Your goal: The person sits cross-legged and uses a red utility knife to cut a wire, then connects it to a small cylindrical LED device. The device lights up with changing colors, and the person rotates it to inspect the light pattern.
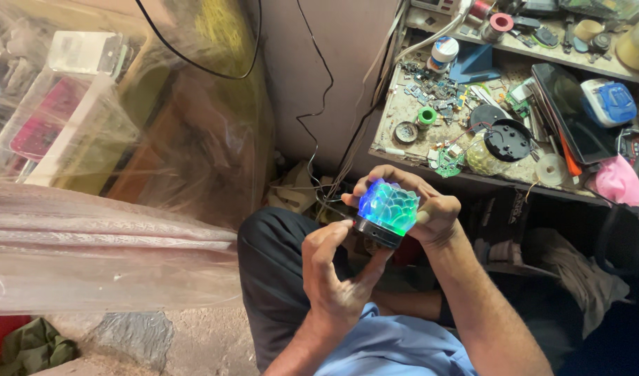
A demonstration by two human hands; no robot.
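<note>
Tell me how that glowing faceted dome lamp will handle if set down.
The lamp probably feels light: fingertips alone support it. Its faceted dome looks like thin plastic, so likely crackable. The round dome may roll, though the flat dark base should sit steady.

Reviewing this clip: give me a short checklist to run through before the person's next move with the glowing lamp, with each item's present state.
1. Faceted dome lamp is lit, glowing blue and green: ok.
2. Right hand wraps around the dome from behind: ok.
3. Left hand has fingertips on the lamp's dark base: ok.
4. Lamp is held over the lap, apart from the workbench: ok.
5. Whether a wire runs to the lamp: cannot tell.
6. Workbench space near the lamp is free of parts: not ok; circuit boards and a second dome lie there.
</note>
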